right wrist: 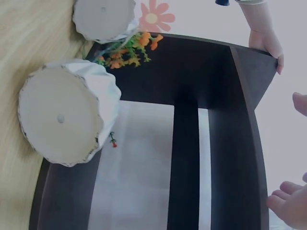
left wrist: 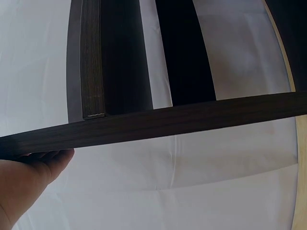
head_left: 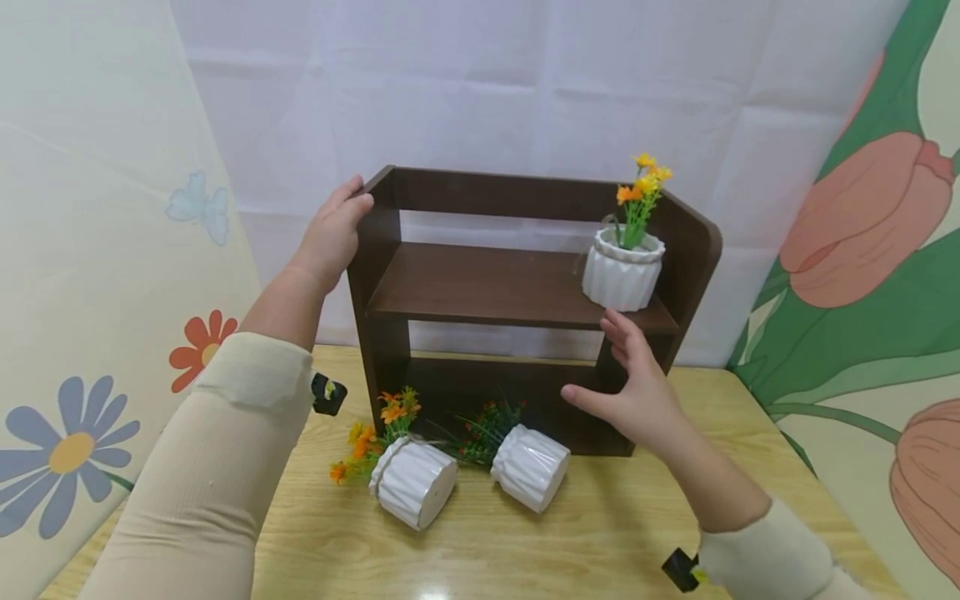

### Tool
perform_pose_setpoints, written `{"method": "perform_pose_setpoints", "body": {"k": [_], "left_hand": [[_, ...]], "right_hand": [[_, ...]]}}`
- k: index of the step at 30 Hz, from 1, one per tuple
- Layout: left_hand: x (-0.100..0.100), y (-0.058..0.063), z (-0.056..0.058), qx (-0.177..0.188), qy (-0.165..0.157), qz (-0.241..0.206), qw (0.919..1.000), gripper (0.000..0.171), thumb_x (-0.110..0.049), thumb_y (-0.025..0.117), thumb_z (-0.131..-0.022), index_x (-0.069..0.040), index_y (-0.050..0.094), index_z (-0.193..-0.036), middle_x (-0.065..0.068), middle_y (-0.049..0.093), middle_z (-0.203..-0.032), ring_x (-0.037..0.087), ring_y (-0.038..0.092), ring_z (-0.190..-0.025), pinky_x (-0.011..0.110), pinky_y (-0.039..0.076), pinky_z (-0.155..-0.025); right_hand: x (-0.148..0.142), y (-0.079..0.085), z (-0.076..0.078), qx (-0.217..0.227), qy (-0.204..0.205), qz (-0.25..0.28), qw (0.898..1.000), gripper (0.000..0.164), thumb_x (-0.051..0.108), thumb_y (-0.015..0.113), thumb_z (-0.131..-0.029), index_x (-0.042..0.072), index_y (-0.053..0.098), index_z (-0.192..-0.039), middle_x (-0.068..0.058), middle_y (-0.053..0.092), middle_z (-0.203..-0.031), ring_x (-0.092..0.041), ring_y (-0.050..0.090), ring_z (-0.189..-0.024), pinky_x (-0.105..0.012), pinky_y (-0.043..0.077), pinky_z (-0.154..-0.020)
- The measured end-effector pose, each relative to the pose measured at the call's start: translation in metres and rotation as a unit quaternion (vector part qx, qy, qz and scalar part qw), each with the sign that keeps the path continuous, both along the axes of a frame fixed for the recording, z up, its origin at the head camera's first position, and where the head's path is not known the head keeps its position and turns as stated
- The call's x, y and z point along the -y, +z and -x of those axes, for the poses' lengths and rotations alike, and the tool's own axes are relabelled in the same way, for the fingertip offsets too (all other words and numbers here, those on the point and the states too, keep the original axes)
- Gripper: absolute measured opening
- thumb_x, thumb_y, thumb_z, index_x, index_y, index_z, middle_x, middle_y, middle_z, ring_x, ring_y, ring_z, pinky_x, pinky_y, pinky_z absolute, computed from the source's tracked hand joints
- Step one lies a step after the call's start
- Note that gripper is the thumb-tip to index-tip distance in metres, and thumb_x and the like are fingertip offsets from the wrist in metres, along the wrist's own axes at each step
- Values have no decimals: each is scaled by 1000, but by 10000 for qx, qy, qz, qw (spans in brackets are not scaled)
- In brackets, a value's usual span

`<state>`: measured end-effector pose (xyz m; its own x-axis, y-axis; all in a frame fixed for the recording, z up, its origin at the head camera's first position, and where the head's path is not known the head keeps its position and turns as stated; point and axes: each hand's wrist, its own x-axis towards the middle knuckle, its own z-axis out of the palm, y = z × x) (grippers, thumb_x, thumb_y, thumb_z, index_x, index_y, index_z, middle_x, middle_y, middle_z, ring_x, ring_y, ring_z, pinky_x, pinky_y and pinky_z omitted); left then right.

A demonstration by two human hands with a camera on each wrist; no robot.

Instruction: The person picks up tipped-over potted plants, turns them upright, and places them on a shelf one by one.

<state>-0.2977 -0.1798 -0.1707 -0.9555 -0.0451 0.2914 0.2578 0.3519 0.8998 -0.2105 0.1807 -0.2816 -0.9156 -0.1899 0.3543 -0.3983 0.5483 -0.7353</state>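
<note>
A dark brown two-tier shelf (head_left: 480,283) stands upright on the table. My left hand (head_left: 332,237) rests against the outer face of its left side panel near the top, fingers fairly straight; in the left wrist view the fingers (left wrist: 60,163) lie along the panel's edge. My right hand (head_left: 637,392) is held in front of the shelf's right part, thumb and fingers spread, holding nothing. Just above its fingertips, a white ribbed pot with yellow-orange flowers (head_left: 624,268) stands upright at the upper tier's right end.
Two more white pots lie tipped over before the lower tier: one with orange flowers (head_left: 412,482), one with dark green leaves and small red blooms (head_left: 529,467). The wooden table (head_left: 480,554) meets a white cloth backdrop (head_left: 480,83) and flower-printed panels at both sides.
</note>
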Motion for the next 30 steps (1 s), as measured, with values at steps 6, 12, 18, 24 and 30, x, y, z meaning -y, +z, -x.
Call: {"method": "perform_pose_setpoints", "body": {"k": [6, 12, 18, 24, 30], "left_hand": [[0, -1, -1, 10, 25, 25, 10000, 60, -39, 29, -104, -20, 13, -159, 4, 9, -167, 23, 9, -152, 44, 10, -124], [0, 0, -1, -3, 30, 19, 10000, 60, -39, 30, -104, -21, 13, -159, 3, 9, -167, 21, 7, -153, 43, 9, -124], [0, 0, -1, -24, 40, 2, 10000, 60, -38, 30, -104, -20, 14, -159, 3, 10, -166, 22, 9, -152, 43, 9, -124], [0, -1, 0, -16, 43, 5, 10000, 61, -39, 29, -104, -20, 13, -159, 4, 10, -167, 23, 9, -152, 45, 9, -124], [0, 0, 0, -13, 27, 21, 10000, 60, -39, 29, -104, -21, 12, -159, 3, 9, -167, 22, 9, -153, 45, 8, -124]], "right_hand": [[5, -11, -1, 178, 199, -82, 9996, 105, 31, 83, -78, 16, 14, -157, -14, 25, -160, -34, 26, -148, -53, 26, -118], [9, -23, 0, 370, 375, -128, 9985, 105, 30, 85, -76, 16, 17, -156, -14, 26, -160, -34, 28, -146, -54, 28, -117], [13, -35, 2, 503, 584, -174, 9969, 105, 28, 86, -75, 12, 19, -155, -14, 26, -160, -34, 28, -147, -54, 28, -117], [17, -48, 4, 429, 685, -310, 9962, 103, 27, 86, -75, 7, 23, -154, -18, 32, -157, -37, 32, -144, -55, 30, -115], [18, -58, 7, 676, 629, -505, 9944, 103, 30, 86, -75, 7, 24, -153, -20, 32, -157, -40, 34, -142, -55, 31, -115]]}}
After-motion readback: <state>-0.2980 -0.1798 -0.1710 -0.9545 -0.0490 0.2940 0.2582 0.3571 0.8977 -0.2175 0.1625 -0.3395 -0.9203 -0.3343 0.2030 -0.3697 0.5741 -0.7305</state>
